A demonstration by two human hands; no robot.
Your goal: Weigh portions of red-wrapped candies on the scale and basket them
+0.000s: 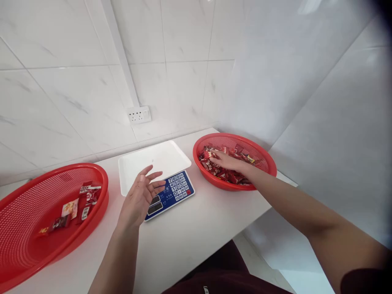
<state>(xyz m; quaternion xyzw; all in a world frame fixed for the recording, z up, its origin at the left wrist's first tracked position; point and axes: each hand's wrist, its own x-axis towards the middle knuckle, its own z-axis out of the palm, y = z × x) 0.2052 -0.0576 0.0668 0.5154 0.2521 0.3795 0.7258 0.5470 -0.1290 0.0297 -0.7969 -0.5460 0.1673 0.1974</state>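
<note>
Head view: two bare hands at work over a white desk (196, 232). The right hand (226, 161) reaches palm down into the right-hand red basket (251, 149), its fingers extended and slightly parted against a heap of small, mostly red packets (234, 178); whether any packet is pinched cannot be told, since the undersides of the fingers are hidden. The left hand (138, 201) is empty, its fingers loosely spread, and appears to hang above the lower part of a blue keypad panel (179, 188) with two dark displays. Behind that panel lies a bare white tray (165, 156). To the left stands a second red basket (18, 237), holding a few scattered packets (70, 208) in red, brown and pale wrappers. For sound handling, the right fingertips should curl beneath a packet rather than press down on the slippery-looking wrappers, and any lift should clear the rim without dragging neighbours over it. The left hand is best kept off the keys, where a stray touch could register.
</note>
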